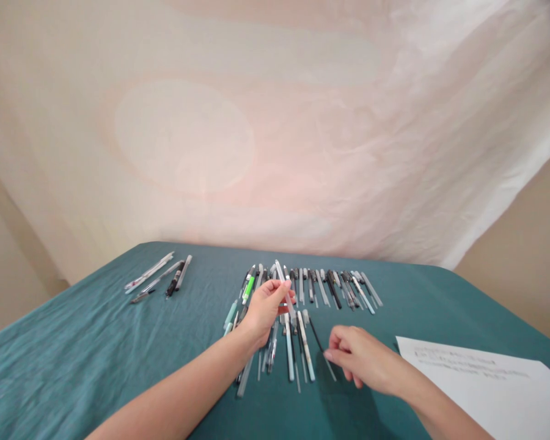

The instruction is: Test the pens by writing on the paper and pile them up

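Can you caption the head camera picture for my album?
Left hand holding a pale pen near rows of pens.

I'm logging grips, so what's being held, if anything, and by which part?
A pale, see-through pen, held around its middle by the left hand. Whether the right hand holds anything can't be told.

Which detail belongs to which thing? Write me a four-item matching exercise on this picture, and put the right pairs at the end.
Things:
1. left hand
2. paper
3. tablecloth
4. bright green piece

Details:
A. teal, spread under the pens
B. lying in the middle group of pens
C. holding a clear tube
D. white, with dark marks

Pairs: 1-C, 2-D, 3-A, 4-B
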`<state>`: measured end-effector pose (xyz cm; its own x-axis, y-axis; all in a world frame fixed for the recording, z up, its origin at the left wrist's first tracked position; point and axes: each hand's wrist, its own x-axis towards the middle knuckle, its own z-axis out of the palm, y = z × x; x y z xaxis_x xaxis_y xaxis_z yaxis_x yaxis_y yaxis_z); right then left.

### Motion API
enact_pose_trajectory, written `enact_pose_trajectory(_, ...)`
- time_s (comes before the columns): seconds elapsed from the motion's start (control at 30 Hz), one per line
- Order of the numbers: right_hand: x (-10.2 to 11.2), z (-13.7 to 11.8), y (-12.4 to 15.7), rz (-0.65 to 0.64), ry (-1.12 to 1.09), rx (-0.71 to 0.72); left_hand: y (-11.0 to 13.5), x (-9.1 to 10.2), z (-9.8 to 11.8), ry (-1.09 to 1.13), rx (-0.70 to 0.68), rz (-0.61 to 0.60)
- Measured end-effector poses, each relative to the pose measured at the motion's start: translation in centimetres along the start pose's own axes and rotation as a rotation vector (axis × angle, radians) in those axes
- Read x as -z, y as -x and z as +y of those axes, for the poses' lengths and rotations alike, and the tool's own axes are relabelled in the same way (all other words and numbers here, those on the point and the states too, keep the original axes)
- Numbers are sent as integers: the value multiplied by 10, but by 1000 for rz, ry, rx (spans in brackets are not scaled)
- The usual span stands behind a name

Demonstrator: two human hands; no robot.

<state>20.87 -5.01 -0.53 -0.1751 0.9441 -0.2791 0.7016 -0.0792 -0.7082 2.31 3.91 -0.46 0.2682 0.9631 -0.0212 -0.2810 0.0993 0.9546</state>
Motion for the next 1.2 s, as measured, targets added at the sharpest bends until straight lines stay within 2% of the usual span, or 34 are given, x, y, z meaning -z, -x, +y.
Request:
enact_pose_trajectory(0.1, -1, 1, -10, 110, -16, 106, 1, -1, -3, -18, 15, -7)
enact_pose_trajectory(0.3, -15, 1, -25, 339, 118, 356, 2, -3, -7, -35, 32, -20)
enact_pose_trajectory(0.5, -27, 5, -34, 417, 127, 445, 5, -5, -6, -40, 71, -25)
enact_pose_trajectory(0.73, -28, 10, -37, 444, 146, 428, 5, -6, -5, -25, 88, -34)
enact_pose_trajectory(0.9, -27, 10, -33, 474, 175, 311, 5, -5, -6, -20, 100, -56)
enact_pose_trajectory(1.03, -28, 11, -29, 441, 206, 197, 5, -5, -7, -30, 99, -59)
enact_pose_trajectory(1.2, -32, 8, -26, 402, 149, 190, 4, -3, -9, -23, 101, -79)
